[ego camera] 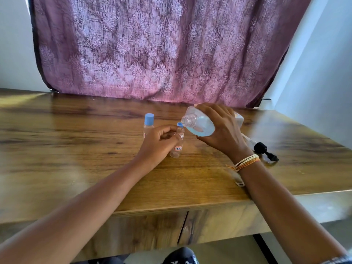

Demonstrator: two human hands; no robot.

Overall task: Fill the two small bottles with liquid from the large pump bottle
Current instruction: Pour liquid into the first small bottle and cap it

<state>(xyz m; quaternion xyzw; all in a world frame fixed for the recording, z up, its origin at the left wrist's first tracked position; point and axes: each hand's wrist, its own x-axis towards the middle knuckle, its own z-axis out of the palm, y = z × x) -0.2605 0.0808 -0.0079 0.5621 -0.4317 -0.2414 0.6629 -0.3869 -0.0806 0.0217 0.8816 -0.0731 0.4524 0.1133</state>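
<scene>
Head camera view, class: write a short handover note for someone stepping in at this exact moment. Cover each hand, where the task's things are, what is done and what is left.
Left hand: holds the small clear labelled bottle upright on the wooden table; a blue cap sits just behind it.
Right hand: grips the large clear bottle of blue liquid, pump removed, tilted with its open neck toward the small bottle.
Second small clear bottle with blue cap: stands capped behind the left hand.
Black pump head: lies on the table to the right.
Done: pump off.
Left: pour into both bottles; the held one looks empty.
</scene>
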